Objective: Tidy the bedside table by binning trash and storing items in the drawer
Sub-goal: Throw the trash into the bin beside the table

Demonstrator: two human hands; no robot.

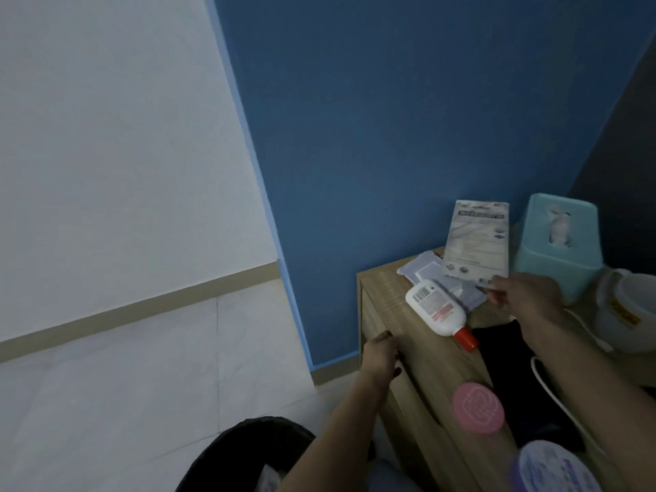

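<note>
Bedside table (390, 289), packet (475, 239) pinched upright in right hand (525, 296)

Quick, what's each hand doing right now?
Left hand: closed on the front edge of the bedside table.
Right hand: pinching the grey packet, lifted upright.

Room's pretty dim, no window or lamp in shot, just flat low light. The blue wall (408, 118) takes up most of the view on the right, meeting a white wall (106, 118) on the left along a lighter blue strip at the join. A beige skirting board (142, 307) runs along the bottom of the white wall and continues under the blue one. The floor (142, 385) is pale tile with faint grout lines. A light wood-grain bedside cabinet (387, 289) sits tucked against the blue wall, with a darker panel at far right behind it.
</note>
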